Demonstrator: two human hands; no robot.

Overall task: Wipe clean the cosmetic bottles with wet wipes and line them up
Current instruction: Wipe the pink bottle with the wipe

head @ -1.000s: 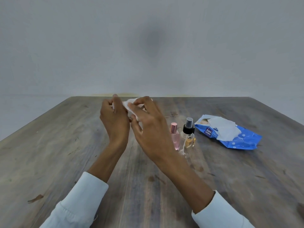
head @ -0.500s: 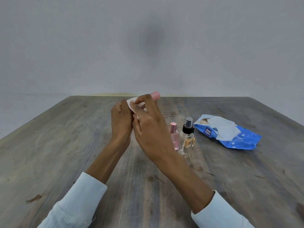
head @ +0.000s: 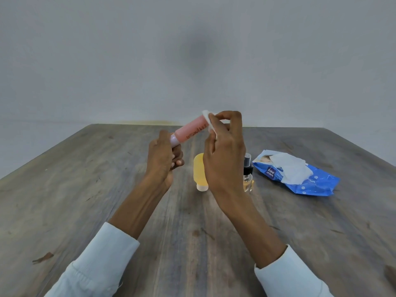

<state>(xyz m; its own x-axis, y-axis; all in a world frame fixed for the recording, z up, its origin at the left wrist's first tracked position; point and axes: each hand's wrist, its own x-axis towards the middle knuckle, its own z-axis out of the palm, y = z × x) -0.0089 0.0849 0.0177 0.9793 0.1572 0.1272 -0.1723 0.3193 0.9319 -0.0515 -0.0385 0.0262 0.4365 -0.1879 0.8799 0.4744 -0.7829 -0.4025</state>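
A wooden table (head: 85,189) carries a blue wipes pack (head: 300,179), a yellow bottle (head: 199,170) lying flat and a clear spray bottle (head: 248,174); above them the left hand (head: 161,159) grips the capped end of a pink tube (head: 190,130), while the right hand (head: 225,155) pinches a wet wipe (head: 209,118) against its far end

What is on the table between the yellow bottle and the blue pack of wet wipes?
In the head view, a clear spray bottle with a black top stands between the yellow bottle and the blue wipes pack; the right hand partly hides it.
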